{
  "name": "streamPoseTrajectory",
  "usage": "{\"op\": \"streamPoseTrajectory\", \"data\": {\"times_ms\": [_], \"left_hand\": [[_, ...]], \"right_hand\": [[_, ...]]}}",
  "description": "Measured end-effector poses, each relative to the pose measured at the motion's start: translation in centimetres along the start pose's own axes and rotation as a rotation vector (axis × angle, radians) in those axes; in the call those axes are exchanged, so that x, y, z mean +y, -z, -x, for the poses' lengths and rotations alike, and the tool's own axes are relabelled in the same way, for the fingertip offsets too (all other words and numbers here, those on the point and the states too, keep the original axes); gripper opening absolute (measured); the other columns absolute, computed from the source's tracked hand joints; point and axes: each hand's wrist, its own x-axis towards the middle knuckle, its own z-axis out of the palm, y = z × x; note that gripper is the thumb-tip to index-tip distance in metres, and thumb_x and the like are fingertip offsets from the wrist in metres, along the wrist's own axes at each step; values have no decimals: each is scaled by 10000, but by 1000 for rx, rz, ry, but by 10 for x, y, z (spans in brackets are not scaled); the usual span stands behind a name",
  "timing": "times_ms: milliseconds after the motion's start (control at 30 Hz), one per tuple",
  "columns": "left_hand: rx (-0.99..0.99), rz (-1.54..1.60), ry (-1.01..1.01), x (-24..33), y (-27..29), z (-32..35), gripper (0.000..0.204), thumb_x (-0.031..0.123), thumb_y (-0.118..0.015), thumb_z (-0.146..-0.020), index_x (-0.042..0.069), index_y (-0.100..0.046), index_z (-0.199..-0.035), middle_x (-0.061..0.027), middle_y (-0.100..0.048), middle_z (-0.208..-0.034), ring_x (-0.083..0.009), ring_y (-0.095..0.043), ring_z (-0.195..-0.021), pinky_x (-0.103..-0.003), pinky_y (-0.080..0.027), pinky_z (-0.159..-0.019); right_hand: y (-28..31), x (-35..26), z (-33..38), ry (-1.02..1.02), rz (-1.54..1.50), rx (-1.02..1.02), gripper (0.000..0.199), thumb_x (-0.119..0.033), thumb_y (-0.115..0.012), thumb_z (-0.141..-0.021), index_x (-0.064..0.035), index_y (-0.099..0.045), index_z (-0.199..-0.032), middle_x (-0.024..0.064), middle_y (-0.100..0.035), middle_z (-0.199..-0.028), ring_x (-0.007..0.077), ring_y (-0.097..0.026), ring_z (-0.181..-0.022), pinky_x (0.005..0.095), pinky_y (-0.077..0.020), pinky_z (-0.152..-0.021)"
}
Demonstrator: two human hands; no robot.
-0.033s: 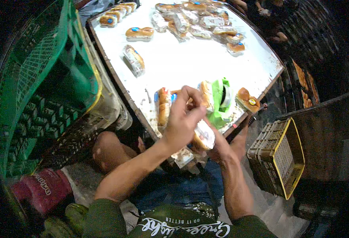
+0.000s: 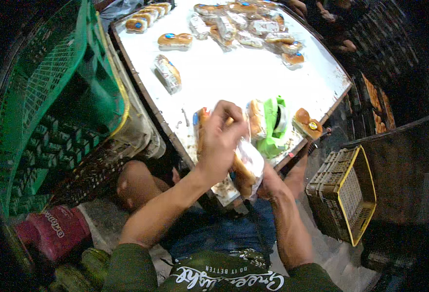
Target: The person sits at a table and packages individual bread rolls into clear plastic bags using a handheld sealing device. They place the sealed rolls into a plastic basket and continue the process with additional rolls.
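Observation:
In front of me, over the table's near corner, my right hand point(image 2: 271, 182) grips a wrapped bread roll point(image 2: 244, 176) from its right side. My left hand point(image 2: 220, 138) is just above that roll, fingers curled in and blurred; what they pinch, if anything, is hidden. Partly behind the left hand lies another bread roll point(image 2: 200, 121). To the right of it a wrapped roll point(image 2: 257, 119) rests against a bright green plastic bag point(image 2: 272, 143) with a round tape-like ring point(image 2: 281, 119) in it. A double bun point(image 2: 307, 123) with a yellow sticker sits at the right edge.
The white table point(image 2: 214, 73) bears a pile of wrapped rolls point(image 2: 246, 29) at the far side and a row of rolls point(image 2: 146, 18) at far left. Green crates point(image 2: 68, 97) stand on the left, a yellow-rimmed crate point(image 2: 343, 194) on the right. Another person's hand point(image 2: 327, 15) shows at far right.
The held roll has tilted, showing more of its brown side. My left hand has shifted slightly, and the whole view has moved a little.

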Motion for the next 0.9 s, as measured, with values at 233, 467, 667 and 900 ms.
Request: {"op": "streamPoseTrajectory", "data": {"times_ms": [233,467,667,900], "left_hand": [[36,-958,-334,34,49,-38,434,417,-668,-876,0,-689,-758,-152,-629,-676,-230,-622,-751,-358,-481,-690],[134,-1266,-78,-61,146,-83,589,484,-365,-993,-16,-676,-1008,-245,-670,-989,-415,-613,-982,-462,-434,-907],[813,-262,-283,1,114,-71,414,413,-430,-1009,22,-557,-1060,-94,-583,-1028,-207,-513,-1011,-367,-380,-934],[829,108,-91,22,115,-63,793,671,-443,-898,49,-371,-1385,-164,-434,-1363,-311,-429,-1219,-467,-340,-1016]], "right_hand": [[-25,-23,-54,583,1134,-118,332,-151,-566,-878,12,-544,-1167,256,-651,-1005,399,-638,-965,447,-493,-869],[-63,-91,-195,802,1217,185,354,-295,-628,-867,-2,-610,-1066,206,-700,-900,351,-687,-861,442,-526,-786],[-127,-56,-292,537,1521,219,651,-433,-667,-826,-43,-411,-1280,262,-599,-1169,468,-550,-1128,522,-501,-891],[-82,-56,-304,586,876,-44,617,-253,-622,-818,-2,-440,-1351,267,-588,-1229,327,-551,-1205,418,-421,-1014]]}}
